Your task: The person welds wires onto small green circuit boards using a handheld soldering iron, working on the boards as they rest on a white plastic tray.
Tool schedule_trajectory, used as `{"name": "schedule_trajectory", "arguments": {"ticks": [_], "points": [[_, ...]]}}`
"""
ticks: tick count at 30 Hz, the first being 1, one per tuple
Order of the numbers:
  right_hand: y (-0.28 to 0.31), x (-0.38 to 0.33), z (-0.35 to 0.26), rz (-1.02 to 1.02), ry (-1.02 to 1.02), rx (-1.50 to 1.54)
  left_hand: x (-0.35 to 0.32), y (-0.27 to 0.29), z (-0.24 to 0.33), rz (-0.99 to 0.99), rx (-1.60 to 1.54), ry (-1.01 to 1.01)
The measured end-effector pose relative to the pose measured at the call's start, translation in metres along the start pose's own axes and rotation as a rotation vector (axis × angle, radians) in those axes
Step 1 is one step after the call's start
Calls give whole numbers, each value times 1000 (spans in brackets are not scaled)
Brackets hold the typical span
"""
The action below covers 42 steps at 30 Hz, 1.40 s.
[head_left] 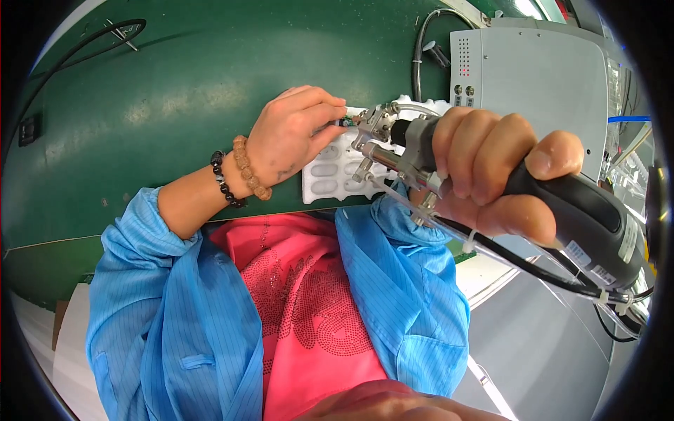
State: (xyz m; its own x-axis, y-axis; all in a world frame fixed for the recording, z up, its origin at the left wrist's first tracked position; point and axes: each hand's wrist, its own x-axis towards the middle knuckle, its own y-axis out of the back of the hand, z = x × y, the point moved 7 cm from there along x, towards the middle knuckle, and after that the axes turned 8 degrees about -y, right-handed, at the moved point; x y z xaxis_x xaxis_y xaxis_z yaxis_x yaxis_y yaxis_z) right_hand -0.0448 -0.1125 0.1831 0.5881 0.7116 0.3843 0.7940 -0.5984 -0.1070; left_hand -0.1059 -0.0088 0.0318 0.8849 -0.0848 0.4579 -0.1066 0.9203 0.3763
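In my right hand (491,161) is a black electric screwdriver (586,214) with a metal feed head (382,154), my fingers wrapped around its body. It lies slanted, its head end pointing left toward my other hand. My left hand (298,126) has its fingers closed at a small green circuit board (346,122), beside the tip of the screwdriver's head. The fingertips and the head partly cover that board. Below both lies a white moulded tray (309,189) with oval hollows, its right side hidden behind the tool and my right hand.
A grey control box (530,91) with small red lights stands at the right on the green work mat (175,77). A black cable (419,56) loops beside it. Another black cable (84,45) and thin metal pins (125,35) are at the far left. Tubing (519,263) trails from the screwdriver.
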Motion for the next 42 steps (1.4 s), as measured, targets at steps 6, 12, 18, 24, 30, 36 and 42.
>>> {"name": "schedule_trajectory", "arguments": {"ticks": [6, 12, 18, 24, 30, 36, 42], "points": [[-3, 6, 10, 55, 6, -6, 0, 2, -7, -1, -38, 45], [18, -9, -25, 93, 145, 75, 5, -3, -1, -7, -53, 17], [30, -45, -66, 156, 325, 46, 10, 1, 4, -25, -29, 95], [36, -51, -59, 139, 309, 110, 79, 59, -10, 130, 184, 36], [36, -50, -37, 304, 318, 177, 124, 103, 26, 415, 269, 1], [35, -43, -31, 258, 286, 207, 56, 84, 164, 133, -494, -415], [26, -41, -30, 308, 240, 175, 15, 97, 172, 117, -675, -379]]}}
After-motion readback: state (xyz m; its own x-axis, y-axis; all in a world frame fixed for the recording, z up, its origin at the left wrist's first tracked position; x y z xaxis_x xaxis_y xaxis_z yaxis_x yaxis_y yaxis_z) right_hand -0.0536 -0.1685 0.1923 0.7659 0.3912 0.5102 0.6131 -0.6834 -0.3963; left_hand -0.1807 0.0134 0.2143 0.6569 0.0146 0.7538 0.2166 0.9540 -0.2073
